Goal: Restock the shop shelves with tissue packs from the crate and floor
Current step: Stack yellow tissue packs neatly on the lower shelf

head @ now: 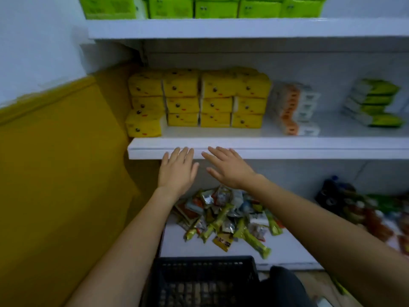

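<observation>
White shelves (287,149) stood against an ochre and white wall (55,173). At the bottom of the head view sat a black mesh crate (203,261); its inside was dim, and what it held, if anything, could not be told.

On the middle shelf, yellow packs (199,98) with small printed faces were stacked three high in four columns at the left end. The lowest pack of the leftmost column jutted forward of the rest. Further right on that shelf stood a stack of orange-and-white packs (292,109), then a leaning stack of green-and-white packs (371,103), both blurred. Green packs (199,7) with the same faces lined the top shelf. A heap of snack sachets (225,216) lay on the lowest board.

Both arms reached up from below. On the left hand (177,171) and the right hand (230,169) the fingers were straight and slightly spread, holding nothing, with the tips at the middle shelf's front edge, just below the yellow packs.
</observation>
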